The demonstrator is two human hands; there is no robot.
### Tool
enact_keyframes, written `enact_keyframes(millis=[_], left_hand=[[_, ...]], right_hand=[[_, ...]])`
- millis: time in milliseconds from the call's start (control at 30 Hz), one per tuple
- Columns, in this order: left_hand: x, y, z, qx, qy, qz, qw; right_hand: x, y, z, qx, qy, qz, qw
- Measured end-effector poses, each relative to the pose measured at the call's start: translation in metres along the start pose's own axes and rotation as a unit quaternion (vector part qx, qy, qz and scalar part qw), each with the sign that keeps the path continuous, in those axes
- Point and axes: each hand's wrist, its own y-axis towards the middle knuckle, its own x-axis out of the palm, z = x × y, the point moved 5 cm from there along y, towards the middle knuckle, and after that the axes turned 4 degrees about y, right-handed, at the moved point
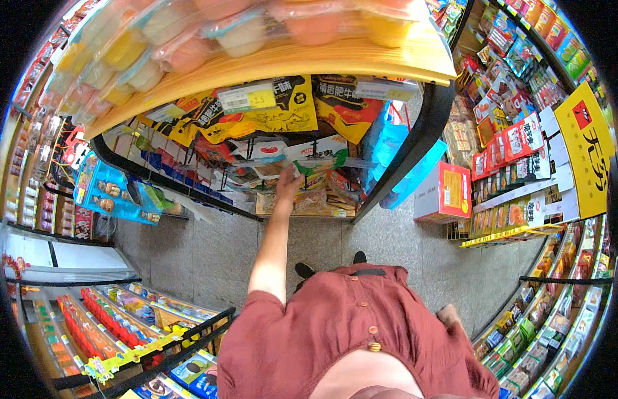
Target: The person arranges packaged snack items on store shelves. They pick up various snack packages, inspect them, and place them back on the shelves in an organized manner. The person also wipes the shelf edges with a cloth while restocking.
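Note:
My left hand (289, 182) reaches into the display rack, just in front of hanging snack packets; the fingertips overlap a white packet, and whether they grip it cannot be told. A white and green packet (316, 152) hangs just right of the fingers. Above are yellow and black snack bags (289, 107) behind price tags, and below sits a wooden bottom shelf (334, 212) with packets. My right hand (448, 315) hangs low at my right side, near no goods; its fingers are partly hidden.
A wooden top shelf (339, 65) with fruit jelly cups juts out above. Black metal posts (408, 144) frame the rack. Right stand a red and white carton (442, 194) and a yellow snack display (583, 149). Lower left is a black-railed shelf (209, 324); a white chest freezer (64, 257) stands behind it.

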Motion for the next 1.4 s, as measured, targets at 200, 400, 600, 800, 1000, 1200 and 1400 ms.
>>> enact_keyframes(millis=[200, 400, 600, 800, 1000, 1200, 1400], left_hand=[[0.033, 0.021, 0.011, -0.059, 0.102, 0.021, 0.993], [0.069, 0.004, -0.033, -0.151, -0.009, 0.028, 0.988], [0.057, -0.068, -0.021, 0.1, 0.037, 0.16, 0.981], [0.013, -0.169, -0.024, 0.106, 0.118, 0.223, 0.962], [-0.008, -0.239, -0.017, 0.014, -0.059, 0.26, 0.964], [0.031, -0.265, 0.024, 0.073, -0.142, 0.278, 0.947], [0.013, -0.292, 0.056, 0.078, -0.056, 0.259, 0.961]], right_hand=[[0.021, -0.02, -0.023, 0.065, 0.355, 0.075, 0.93], [0.042, 0.014, 0.007, 0.063, 0.319, 0.058, 0.944], [-0.015, 0.04, 0.043, 0.055, 0.162, 0.045, 0.984], [-0.124, 0.091, -0.051, -0.076, 0.139, 0.17, 0.973], [-0.236, -0.033, -0.333, -0.41, 0.485, -0.248, 0.732], [-0.208, -0.231, -0.491, -0.883, 0.086, 0.12, 0.446], [-0.259, -0.189, -0.588, -0.779, 0.145, 0.278, 0.543]])
